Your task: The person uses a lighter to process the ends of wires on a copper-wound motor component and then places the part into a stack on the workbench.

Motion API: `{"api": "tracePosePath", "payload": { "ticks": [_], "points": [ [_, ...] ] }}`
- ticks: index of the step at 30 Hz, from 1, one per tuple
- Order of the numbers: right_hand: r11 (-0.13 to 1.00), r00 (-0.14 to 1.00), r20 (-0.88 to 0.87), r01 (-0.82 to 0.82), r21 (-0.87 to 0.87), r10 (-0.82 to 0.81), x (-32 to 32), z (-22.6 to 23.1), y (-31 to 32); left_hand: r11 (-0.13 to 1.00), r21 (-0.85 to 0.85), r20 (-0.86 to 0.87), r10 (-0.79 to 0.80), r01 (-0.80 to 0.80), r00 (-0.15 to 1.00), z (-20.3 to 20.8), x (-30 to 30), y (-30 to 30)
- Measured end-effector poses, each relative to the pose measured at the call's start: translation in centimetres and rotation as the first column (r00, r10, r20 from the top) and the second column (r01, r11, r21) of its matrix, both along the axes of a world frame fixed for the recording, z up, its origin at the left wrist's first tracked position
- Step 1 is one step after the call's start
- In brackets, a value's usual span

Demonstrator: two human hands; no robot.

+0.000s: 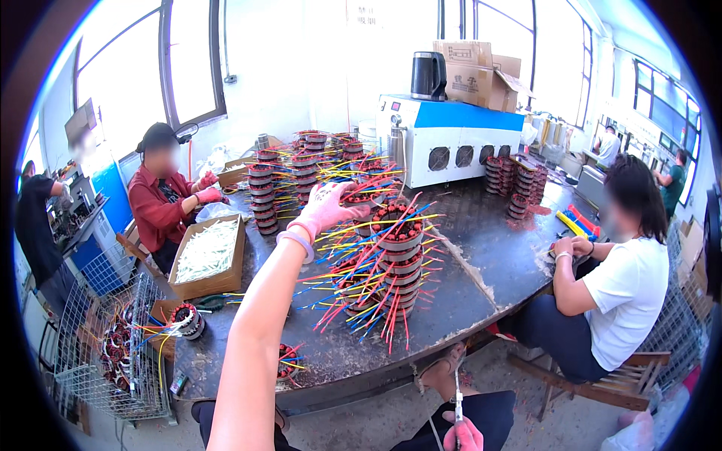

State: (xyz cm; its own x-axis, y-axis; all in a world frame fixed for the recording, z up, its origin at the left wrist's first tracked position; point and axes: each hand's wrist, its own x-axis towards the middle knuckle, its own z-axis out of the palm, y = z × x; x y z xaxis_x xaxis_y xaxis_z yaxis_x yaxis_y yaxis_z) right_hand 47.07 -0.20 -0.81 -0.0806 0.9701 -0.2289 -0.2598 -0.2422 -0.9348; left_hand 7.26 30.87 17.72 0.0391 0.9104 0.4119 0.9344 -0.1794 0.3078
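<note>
My left hand (331, 208), in a pink glove, reaches forward over the table. Its thumb and fingers close round the rim of a motor stator (368, 198), a grey ring trailing red, blue and yellow wires. Just right of it rises a tall stack of stators (401, 264), wires sticking out on all sides. Low at the bottom edge, my right hand (465, 436) wraps round a slim tool (459, 398) with a long thin metal shaft pointing up; its exact kind is unclear.
More stator stacks (262, 197) stand behind on the dark table (331, 361). A cardboard box of white strips (239, 263) and a single stator (188, 321) lie left, near a wire basket (113, 406). Co-workers sit left (158, 192) and right (628, 301). A blue-white machine (451, 143) stands behind.
</note>
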Motion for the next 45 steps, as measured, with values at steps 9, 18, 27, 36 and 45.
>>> {"api": "tracePosePath", "payload": {
  "ticks": [9,18,27,36,45],
  "points": [
    [0.999,0.999,-0.021,0.040,-0.035,-0.040,-0.6,1.1,-0.1,0.996,-0.083,0.190,0.050,-0.035,0.981,-0.1,0.2,1.9],
    [0.997,0.998,0.002,0.065,-0.030,-0.065,-0.3,1.2,-0.2,0.999,0.038,0.425,0.003,-0.021,0.905,-0.9,1.0,2.1],
    [1.000,1.000,-0.012,0.019,-0.013,-0.020,-0.2,0.5,-0.6,0.983,0.185,0.502,-0.081,-0.016,0.861,-0.4,1.2,0.9],
    [1.000,1.000,-0.003,0.023,-0.001,-0.023,-0.2,1.1,-0.8,0.858,0.512,0.741,-0.417,-0.042,0.527,-3.2,-0.2,-6.8],
    [1.000,1.000,-0.005,-0.013,0.000,0.013,-1.0,2.4,-1.9,0.951,0.247,0.650,-0.022,-0.184,0.760,-12.2,-5.1,-10.6]
  ]
}}
